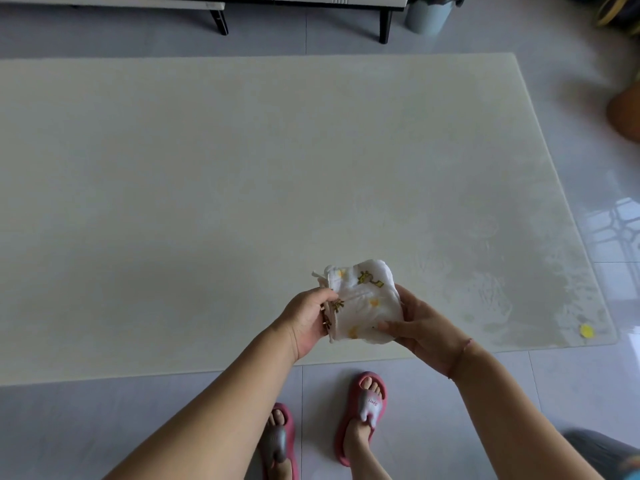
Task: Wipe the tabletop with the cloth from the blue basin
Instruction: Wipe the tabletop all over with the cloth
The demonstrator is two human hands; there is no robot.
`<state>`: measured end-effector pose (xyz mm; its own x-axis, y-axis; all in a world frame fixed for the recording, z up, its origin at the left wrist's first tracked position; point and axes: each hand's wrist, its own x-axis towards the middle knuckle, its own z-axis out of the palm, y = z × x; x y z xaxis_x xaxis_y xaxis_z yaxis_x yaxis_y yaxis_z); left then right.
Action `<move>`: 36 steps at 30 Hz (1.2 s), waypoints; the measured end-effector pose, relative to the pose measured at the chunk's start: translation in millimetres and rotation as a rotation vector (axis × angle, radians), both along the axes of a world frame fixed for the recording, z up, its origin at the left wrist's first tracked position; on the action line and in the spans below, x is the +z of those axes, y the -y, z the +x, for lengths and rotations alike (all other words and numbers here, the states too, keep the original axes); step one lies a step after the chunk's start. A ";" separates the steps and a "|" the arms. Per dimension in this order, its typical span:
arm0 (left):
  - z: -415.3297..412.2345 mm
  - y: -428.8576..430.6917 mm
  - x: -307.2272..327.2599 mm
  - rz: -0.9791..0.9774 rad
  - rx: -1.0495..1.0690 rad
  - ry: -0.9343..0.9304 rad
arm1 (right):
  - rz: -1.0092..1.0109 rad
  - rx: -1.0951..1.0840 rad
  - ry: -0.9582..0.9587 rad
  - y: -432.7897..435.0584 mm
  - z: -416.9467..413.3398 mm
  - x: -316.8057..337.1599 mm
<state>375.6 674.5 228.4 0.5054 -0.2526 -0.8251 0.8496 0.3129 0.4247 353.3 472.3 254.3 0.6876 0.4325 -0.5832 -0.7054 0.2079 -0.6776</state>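
A white cloth [362, 299] with yellow animal prints is folded into a small pad and held above the near edge of the pale glass tabletop [207, 188]. My left hand [304, 322] grips its left side. My right hand [420, 329] holds its right side and lower corner, thumb across the front. The cloth is lifted off the table. Wet smears cover the right part of the tabletop [519, 271]. The blue basin is not in view.
A small yellow spot [586, 330] lies at the table's near right corner. A grey-blue bin [427, 12] and a cabinet with black legs [384, 26] stand beyond the table. An orange-brown object [625, 112] is at the right edge. My feet in pink slippers [363, 410] stand on tiled floor.
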 end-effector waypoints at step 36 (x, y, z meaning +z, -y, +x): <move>-17.6 16.9 -25.8 0.348 -0.396 0.216 | -0.431 -0.226 -0.214 6.1 -6.2 -35.9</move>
